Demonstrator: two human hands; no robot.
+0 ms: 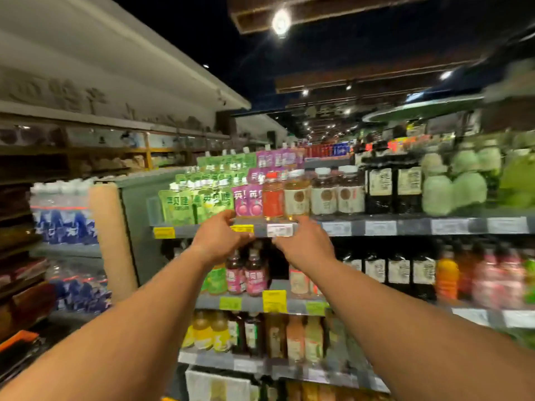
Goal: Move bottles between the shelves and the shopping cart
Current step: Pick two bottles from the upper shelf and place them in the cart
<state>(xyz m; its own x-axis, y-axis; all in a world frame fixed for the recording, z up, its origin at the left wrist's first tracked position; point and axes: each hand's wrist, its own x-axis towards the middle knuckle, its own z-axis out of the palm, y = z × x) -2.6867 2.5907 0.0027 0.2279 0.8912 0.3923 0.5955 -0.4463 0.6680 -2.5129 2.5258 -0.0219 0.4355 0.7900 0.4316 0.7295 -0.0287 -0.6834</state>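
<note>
A person stands facing a supermarket drinks shelf, both bare arms stretched forward and up toward its top tier. The picture is motion-blurred, so fine detail is soft.

The left hand point(224, 237) is at the front edge of the top shelf point(405, 227), at about 9 o'clock from a white price tag; its fingers are curled loosely and I see nothing held in them. The right hand point(307, 244) sits just at 3 o'clock of that tag, fingers bent toward the shelf edge — whether it grips anything I cannot tell, since the back of the hand hides the fingertips.

Directly at 12 o'clock above the gap between the hands stands a red-capped bottle point(272, 198) with an orange-red label, upright on the top shelf. Beside it at 3 o'clock is a pale amber bottle point(296, 196), then two darker ones with cream labels. Green and purple spouted drink pouches point(197, 204) fill the shelf at 9 o'clock. Lower tiers hold pink, yellow and dark bottles. The shopping cart is not in view.

My reading: the hands are just at the shelf edge, either reaching for a bottle or having just set one down. To do this well, take each bottle round its body rather than the cap, lift straight up before pulling back — the neighbours stand touching and could topple — and keep it upright on the way to the cart.
</note>
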